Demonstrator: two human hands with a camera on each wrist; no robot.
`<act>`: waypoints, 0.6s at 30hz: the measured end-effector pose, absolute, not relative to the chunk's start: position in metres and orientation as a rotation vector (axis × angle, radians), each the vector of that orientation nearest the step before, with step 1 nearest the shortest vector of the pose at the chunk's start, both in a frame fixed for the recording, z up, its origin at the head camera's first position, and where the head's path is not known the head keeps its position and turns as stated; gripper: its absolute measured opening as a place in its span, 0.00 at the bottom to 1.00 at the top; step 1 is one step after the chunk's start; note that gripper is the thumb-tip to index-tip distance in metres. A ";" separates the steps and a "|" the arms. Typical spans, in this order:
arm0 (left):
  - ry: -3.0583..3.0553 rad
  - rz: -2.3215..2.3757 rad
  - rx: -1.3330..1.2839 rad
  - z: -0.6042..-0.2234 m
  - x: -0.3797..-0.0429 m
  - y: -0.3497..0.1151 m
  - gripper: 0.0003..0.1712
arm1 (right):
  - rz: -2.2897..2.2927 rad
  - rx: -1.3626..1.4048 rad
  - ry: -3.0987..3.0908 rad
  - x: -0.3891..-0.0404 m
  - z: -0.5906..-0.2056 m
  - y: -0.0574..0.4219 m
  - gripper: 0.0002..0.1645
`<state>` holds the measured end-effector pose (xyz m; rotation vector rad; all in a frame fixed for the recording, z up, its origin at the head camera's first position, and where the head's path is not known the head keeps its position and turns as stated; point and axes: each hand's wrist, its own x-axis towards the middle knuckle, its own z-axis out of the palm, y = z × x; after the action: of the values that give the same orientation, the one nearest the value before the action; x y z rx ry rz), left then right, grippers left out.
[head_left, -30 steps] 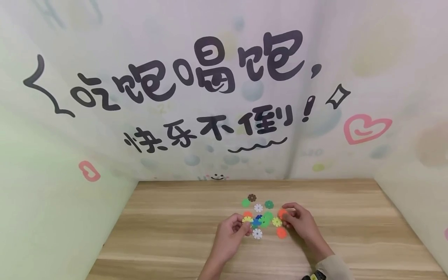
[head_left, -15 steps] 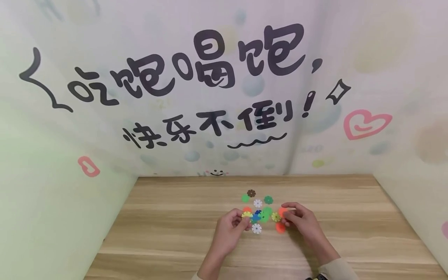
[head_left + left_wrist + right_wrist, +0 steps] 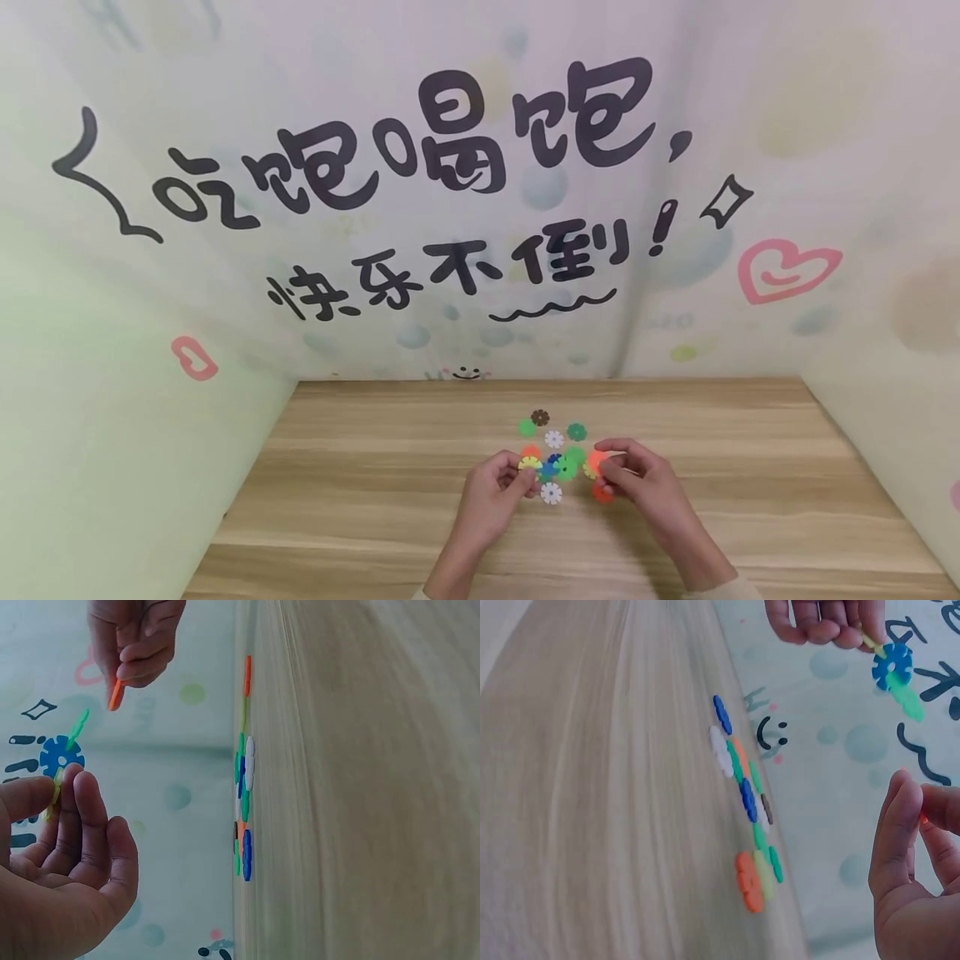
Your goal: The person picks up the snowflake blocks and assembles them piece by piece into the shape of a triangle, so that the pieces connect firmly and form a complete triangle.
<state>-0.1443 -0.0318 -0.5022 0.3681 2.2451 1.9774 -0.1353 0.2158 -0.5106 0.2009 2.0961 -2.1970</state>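
My left hand (image 3: 491, 504) pinches a yellow slotted snowflake disc (image 3: 529, 464) between thumb and fingers. Joined to it in a row are a blue disc (image 3: 61, 755) and, at the far end, a bright green disc (image 3: 906, 697). This short chain is held up above the table. My right hand (image 3: 648, 483) pinches an orange snowflake disc (image 3: 115, 695) by its edge. In the left wrist view a gap separates the orange disc from the green end of the chain. The fingers mostly hide the orange disc in the right wrist view.
Loose discs lie on the wooden table (image 3: 360, 500) below the hands, among them a white disc (image 3: 551, 493), a brown disc (image 3: 540, 417), a dark green disc (image 3: 576, 432) and another orange disc (image 3: 748, 882). A printed cloth wall (image 3: 465, 208) stands behind the table.
My right hand has moved slightly left with the orange disc, nearer the chain's green end, and now overlaps the yellow disc on the table. The left hand stays nearly still.
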 end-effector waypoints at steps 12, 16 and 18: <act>2.222 1.962 0.273 -0.499 -0.144 -0.028 0.10 | -2.235 0.124 2.070 -0.127 -0.505 0.210 0.22; 2.222 1.954 0.273 -0.498 -0.146 -0.027 0.11 | -2.235 0.111 2.062 -0.127 -0.504 0.210 0.23; 2.216 1.961 0.265 -0.498 -0.148 -0.026 0.11 | -2.231 0.097 2.070 -0.127 -0.504 0.211 0.24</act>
<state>-0.1477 -0.0263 -0.4981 0.2653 2.2163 1.9606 -0.1273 0.2107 -0.5038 0.0970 2.0696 -2.2311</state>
